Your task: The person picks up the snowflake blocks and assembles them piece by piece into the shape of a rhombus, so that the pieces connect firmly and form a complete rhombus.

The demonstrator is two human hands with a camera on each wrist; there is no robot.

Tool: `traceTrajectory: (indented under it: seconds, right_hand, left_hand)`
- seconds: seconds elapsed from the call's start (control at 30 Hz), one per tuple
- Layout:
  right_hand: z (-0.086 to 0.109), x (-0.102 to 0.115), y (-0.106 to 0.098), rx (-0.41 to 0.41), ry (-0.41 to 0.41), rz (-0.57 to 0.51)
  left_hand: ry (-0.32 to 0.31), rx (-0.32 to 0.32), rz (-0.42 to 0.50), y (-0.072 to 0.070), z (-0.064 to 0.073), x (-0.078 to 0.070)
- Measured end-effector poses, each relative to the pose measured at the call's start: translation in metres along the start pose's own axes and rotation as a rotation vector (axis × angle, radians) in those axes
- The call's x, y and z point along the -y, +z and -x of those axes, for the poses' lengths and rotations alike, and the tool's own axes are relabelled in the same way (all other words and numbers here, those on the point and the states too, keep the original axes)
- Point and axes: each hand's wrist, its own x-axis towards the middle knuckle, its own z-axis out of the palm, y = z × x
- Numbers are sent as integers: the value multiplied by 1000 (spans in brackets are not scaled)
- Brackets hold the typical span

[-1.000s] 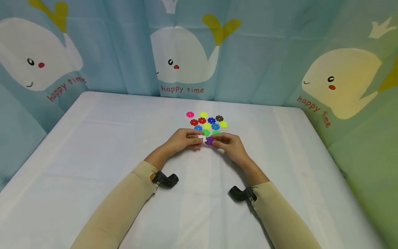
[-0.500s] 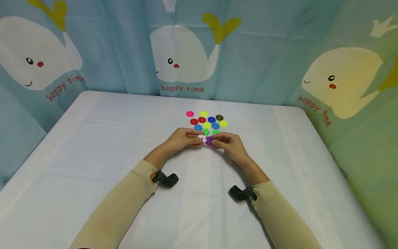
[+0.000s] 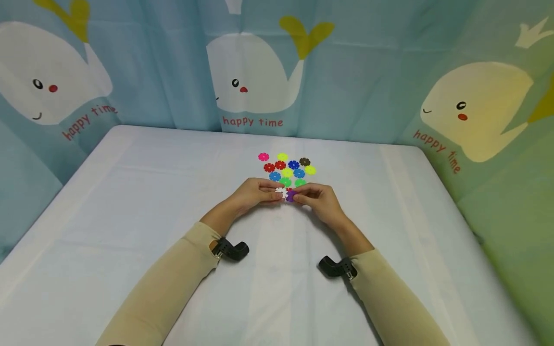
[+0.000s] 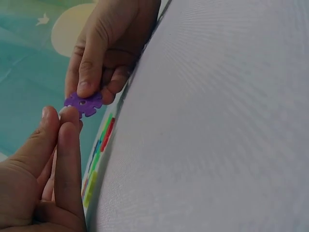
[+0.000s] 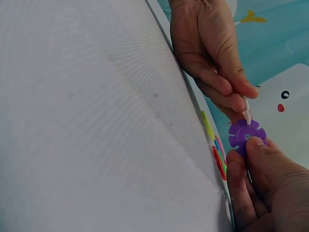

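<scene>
Right hand point(image 3: 322, 204) and left hand point(image 3: 255, 194) met near the centre of the head view, both pinching. Between thumb and fingers the right hand held a round purple plastic disc with a notched rim point(image 5: 239, 135); the left hand pinched a matching white plastic disc point(image 3: 281, 191). In the right wrist view the white disc stood edge-on, its lower end against the upper rim of the purple disc; how deep any notch had engaged could not be told.

Each disc looked thin, light and stiff, probably hard to break but smooth enough to slip or twist. Its flat faces near the outer rim, on the side away from the join, seemed the best hold, leaving the facing notches uncovered.

Just above the fingers in the head view lay loose notched discs: two green ones point(image 3: 300, 182), two light blue ones point(image 3: 299, 173), a dark blue one point(image 3: 293, 165), red ones point(image 3: 269, 167), yellow ones point(image 3: 310, 170), a brown one point(image 3: 305, 162) and a pink one point(image 3: 263, 156). Beneath them spread a white tabletop point(image 3: 130, 202), with beige sleeves point(image 3: 164, 288) entering from the bottom edge and a blue whale-print curtain point(image 3: 368, 81) across the top.
</scene>
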Motion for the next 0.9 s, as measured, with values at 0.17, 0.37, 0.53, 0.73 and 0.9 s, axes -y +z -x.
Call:
traceTrajectory:
  seconds: [0.17, 0.37, 0.53, 0.73, 0.9]
  right_hand:
    - [-1, 2, 0, -5, 18, 14]
    - [0, 3, 1, -2, 26, 56]
    - [1, 2, 2, 1, 28, 95]
    - [2, 0, 2, -12, 11, 76]
    - [2, 1, 1, -11, 1, 36]
  left_hand:
    - [-7, -8, 3, 1, 0, -1]
    - [-12, -10, -29, 4, 0, -3]
    - [2, -20, -102, 5, -1, -3]
    - [-2, -2, -135, 3, 0, -3]
    - [18, 24, -91, 2, -1, -3]
